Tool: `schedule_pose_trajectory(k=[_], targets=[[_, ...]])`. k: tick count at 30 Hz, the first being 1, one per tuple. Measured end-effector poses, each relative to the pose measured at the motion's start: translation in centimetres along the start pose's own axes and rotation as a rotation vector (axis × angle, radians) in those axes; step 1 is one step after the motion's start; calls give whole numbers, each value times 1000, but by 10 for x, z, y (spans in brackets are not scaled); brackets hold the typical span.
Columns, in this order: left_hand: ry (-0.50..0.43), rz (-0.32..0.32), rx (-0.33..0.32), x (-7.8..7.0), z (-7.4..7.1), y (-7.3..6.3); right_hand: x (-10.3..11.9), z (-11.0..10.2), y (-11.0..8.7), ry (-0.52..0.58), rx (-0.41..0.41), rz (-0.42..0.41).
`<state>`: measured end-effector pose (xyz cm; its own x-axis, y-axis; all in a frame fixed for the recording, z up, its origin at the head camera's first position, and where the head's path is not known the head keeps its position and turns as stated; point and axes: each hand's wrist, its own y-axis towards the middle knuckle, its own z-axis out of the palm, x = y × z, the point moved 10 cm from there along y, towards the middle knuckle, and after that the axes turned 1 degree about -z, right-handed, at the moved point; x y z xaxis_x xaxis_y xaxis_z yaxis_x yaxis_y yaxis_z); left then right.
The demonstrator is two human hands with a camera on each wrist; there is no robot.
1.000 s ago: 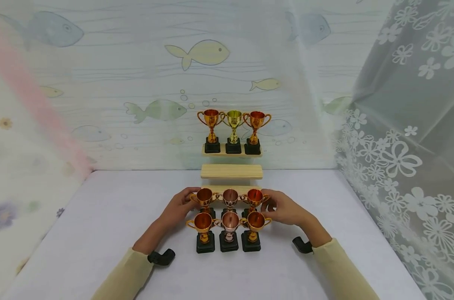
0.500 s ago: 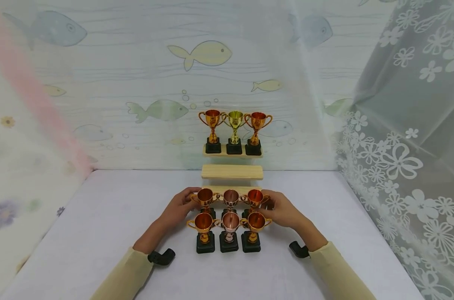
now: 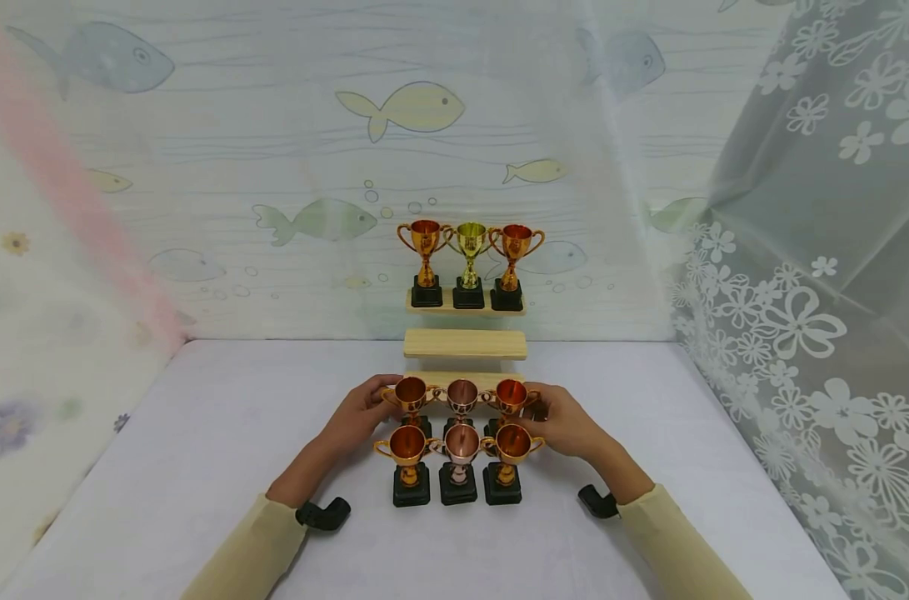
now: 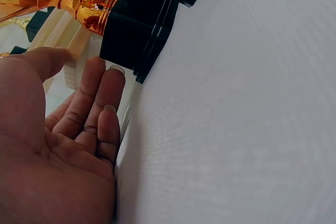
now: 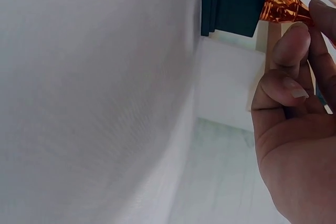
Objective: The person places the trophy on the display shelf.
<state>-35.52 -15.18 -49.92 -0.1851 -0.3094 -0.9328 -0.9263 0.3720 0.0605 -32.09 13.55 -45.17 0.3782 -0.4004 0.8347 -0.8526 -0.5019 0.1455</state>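
Note:
In the head view, my right hand [image 3: 559, 419] is at the rear row's right gold-orange trophy cup [image 3: 511, 397]. Its thumb and finger pinch the cup's stem [image 5: 283, 4], above the black base [image 5: 236, 3], in the right wrist view. My left hand [image 3: 358, 414] is beside the rear row's left gold-orange trophy cup [image 3: 410, 394], fingers relaxed. Left fingertips lie right at that cup's black base [image 4: 137, 24], thumb near the wooden shelf edge. Between these two stands a rose-gold trophy cup [image 3: 461, 397]. The hands partly hide the rear cups' handles.
Closer to me stand a front row of trophy cups: gold-orange [image 3: 407, 444], rose-gold [image 3: 461, 444] and gold-orange [image 3: 513, 444]. Behind is a stepped wooden stand [image 3: 465, 343], its top step bearing three cups, the middle one yellow-gold [image 3: 469, 242]. A fish-patterned curtain [image 3: 289, 150] hangs behind.
My right hand and forearm have shifted slightly left, closer to the rear right trophy cup. The left hand and the cups stay where they were; the camera view has shifted a little.

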Motion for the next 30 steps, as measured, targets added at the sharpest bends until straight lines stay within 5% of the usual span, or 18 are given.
schedule_pose_trajectory(k=[30], targets=[[-2, 12, 0, -9, 0, -4, 1, -3, -1, 3, -23, 13]])
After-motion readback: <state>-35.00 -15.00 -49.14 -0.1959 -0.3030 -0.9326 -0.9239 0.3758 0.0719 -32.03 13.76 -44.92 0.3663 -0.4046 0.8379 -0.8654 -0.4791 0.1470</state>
